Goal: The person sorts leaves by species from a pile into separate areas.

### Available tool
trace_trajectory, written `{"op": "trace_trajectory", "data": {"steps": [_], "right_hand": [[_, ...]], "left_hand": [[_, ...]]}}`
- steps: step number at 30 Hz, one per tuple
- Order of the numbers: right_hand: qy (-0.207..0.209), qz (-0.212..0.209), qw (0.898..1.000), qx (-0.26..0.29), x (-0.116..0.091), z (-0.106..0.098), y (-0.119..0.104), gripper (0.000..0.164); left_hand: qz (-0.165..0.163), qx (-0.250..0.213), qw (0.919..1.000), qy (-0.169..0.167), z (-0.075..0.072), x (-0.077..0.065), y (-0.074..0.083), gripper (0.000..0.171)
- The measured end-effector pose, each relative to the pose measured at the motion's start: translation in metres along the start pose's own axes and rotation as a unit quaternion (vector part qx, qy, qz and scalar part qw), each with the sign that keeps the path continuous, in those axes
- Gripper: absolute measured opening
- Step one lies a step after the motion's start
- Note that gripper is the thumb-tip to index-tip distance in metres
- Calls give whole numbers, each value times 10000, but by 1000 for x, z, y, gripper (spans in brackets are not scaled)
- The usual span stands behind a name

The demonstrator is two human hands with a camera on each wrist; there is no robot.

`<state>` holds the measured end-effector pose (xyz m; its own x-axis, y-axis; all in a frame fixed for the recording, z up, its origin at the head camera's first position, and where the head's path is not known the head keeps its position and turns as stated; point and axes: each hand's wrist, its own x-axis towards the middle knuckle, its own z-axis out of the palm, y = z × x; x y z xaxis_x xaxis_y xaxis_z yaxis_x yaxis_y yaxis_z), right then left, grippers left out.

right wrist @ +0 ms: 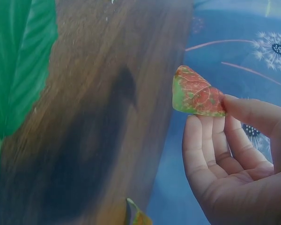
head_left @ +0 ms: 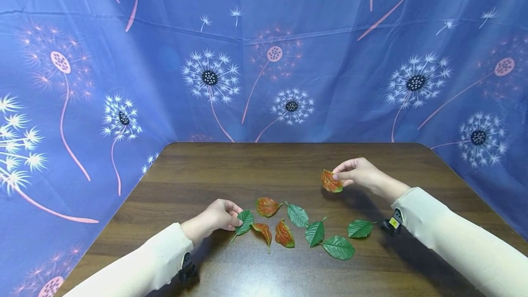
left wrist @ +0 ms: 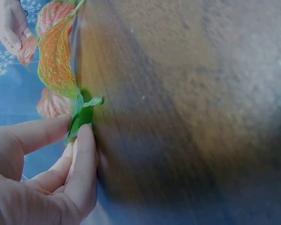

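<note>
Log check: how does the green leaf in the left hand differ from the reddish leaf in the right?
The green leaf looks plain green; the reddish leaf is mottled red-orange with some green edging. The left hand holds the green leaf low beside an orange leaf; the right hand holds the reddish leaf above the table. Both are pinched.

The wood-grained table (head_left: 247, 168) looks glossy, the green leaves (head_left: 338, 247) ribbed, the creased cloth backdrop (head_left: 334, 81) matt.
</note>
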<state>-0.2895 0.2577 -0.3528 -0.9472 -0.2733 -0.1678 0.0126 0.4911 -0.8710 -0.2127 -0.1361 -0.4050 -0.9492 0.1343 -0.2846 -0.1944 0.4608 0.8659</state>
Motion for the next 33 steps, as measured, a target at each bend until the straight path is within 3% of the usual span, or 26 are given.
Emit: {"op": "trace_trajectory", "data": {"steps": [12, 33], "right_hand": [[199, -253, 9995, 2, 0, -15, 4, 34], [539, -60, 9984, -128, 2, -46, 15, 39]], "left_hand": [[80, 22, 9999, -62, -1, -3, -1, 24], [331, -110, 9992, -217, -4, -6, -5, 24]]}}
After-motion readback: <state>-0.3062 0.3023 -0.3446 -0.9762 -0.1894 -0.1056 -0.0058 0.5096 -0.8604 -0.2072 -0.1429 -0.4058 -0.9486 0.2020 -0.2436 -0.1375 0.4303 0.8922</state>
